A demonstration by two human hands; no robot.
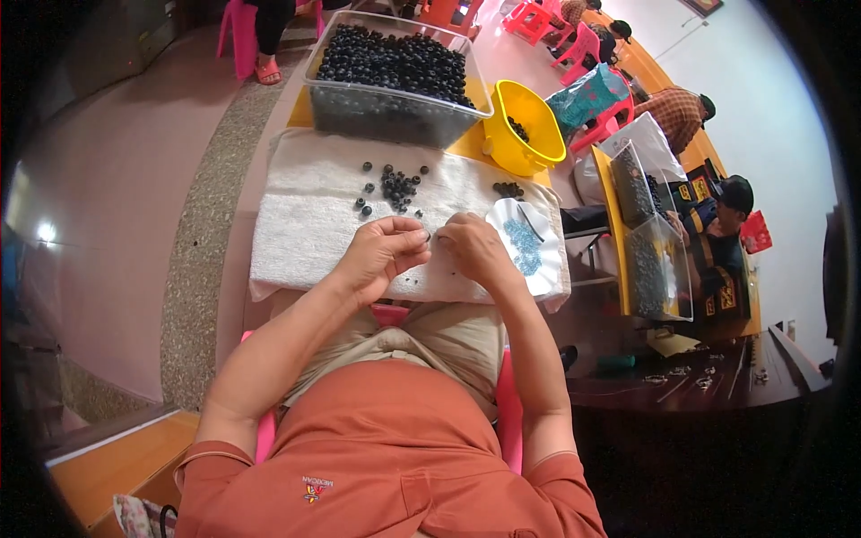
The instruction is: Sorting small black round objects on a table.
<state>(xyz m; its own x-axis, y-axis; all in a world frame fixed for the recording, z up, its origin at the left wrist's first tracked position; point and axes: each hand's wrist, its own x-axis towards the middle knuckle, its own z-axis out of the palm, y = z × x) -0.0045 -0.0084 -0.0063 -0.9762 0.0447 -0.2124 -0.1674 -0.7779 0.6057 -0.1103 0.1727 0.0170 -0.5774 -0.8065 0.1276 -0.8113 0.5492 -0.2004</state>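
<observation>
Above the near part of a white towel, my two hands are close together, fingertips almost meeting. My left hand is closed in a pinch on a small dark round piece that looks like a black bead, mostly covered by the fingers. The fingers of my right hand are pinched too, and whatever they hold is hidden. Beyond my hands lies a loose group of black beads. Right beside my right hand, a white dish holds small pale blue pieces and a thin dark stick.
A clear plastic bin full of black beads stands at the far side, with a yellow bowl to its right. More dark beads lie near the dish. To the right, a person sits by other clear bins.
</observation>
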